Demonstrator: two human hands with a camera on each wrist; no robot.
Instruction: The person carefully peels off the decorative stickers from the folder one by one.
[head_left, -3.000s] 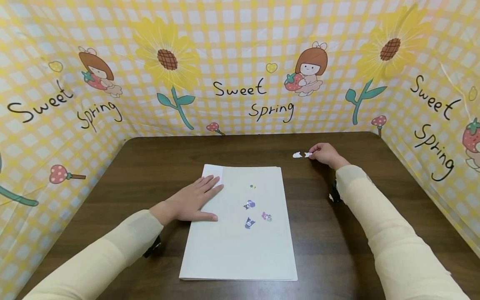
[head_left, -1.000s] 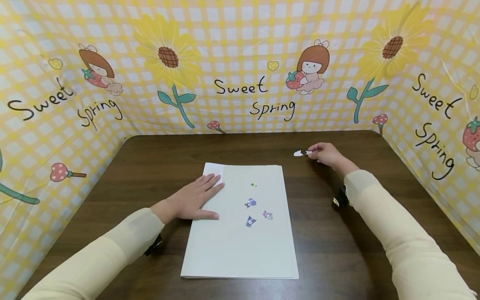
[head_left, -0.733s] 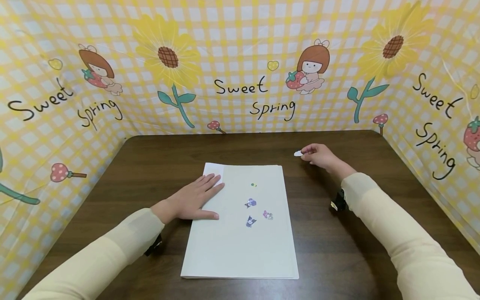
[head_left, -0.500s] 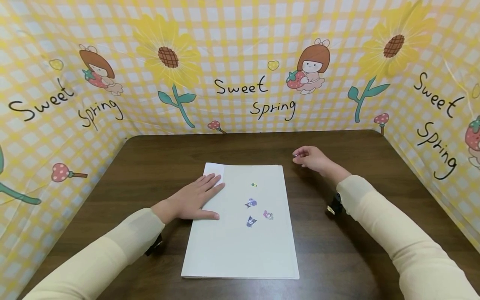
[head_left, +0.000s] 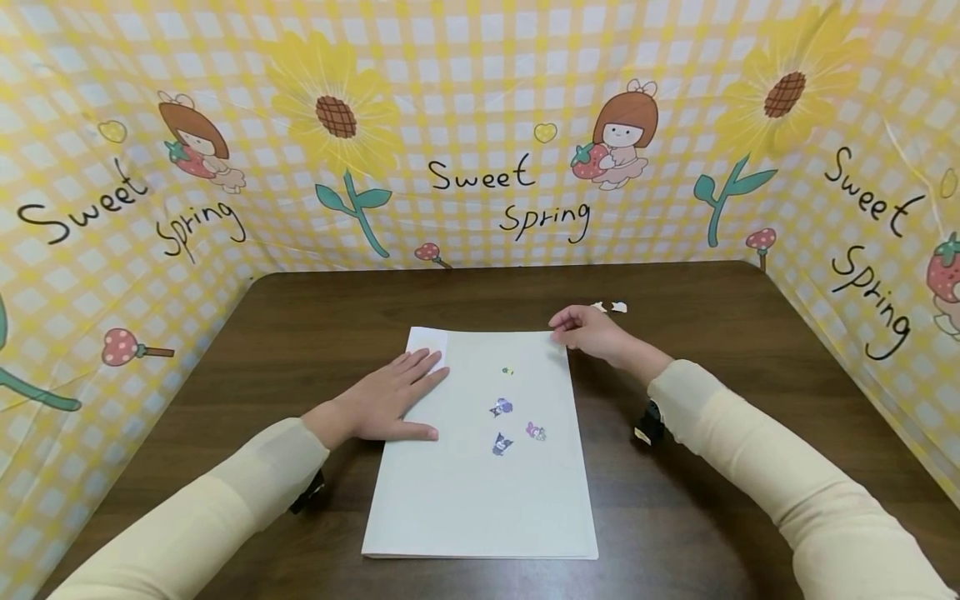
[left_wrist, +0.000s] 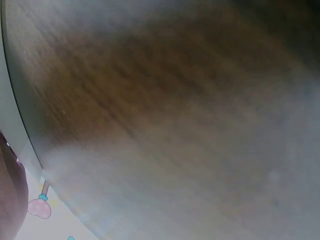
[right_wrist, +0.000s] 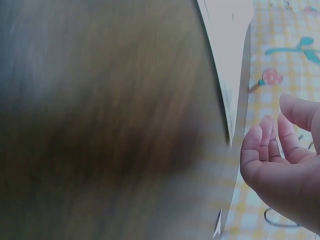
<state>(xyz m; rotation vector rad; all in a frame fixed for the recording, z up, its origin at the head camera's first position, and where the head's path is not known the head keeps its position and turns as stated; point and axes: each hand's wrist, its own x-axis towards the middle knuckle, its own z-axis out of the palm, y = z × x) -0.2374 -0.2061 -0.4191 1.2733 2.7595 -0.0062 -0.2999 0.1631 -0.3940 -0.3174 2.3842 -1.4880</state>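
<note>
My left hand [head_left: 393, 397] rests flat, fingers spread, on the upper left of a white booklet [head_left: 480, 508] and a small white paper strip [head_left: 427, 340]. Only its edge shows in the left wrist view. My right hand [head_left: 592, 333] is at the booklet's upper right corner, fingers loosely bent. In the right wrist view there is a gap between thumb and index finger, with nothing visible in it. On the booklet lie two purple cartoon stickers [head_left: 502, 443], a pink sticker [head_left: 536, 431] and a tiny green and yellow one [head_left: 507, 371].
Two white paper scraps [head_left: 619, 307] lie on the dark wooden table [head_left: 337, 300] behind my right hand, one partly hidden by it. A yellow checked cloth [head_left: 480, 108] walls in the back and sides of the table.
My right hand has moved left and nearer from the white scraps to the booklet's corner, uncovering the scraps. My left hand has stayed in place.
</note>
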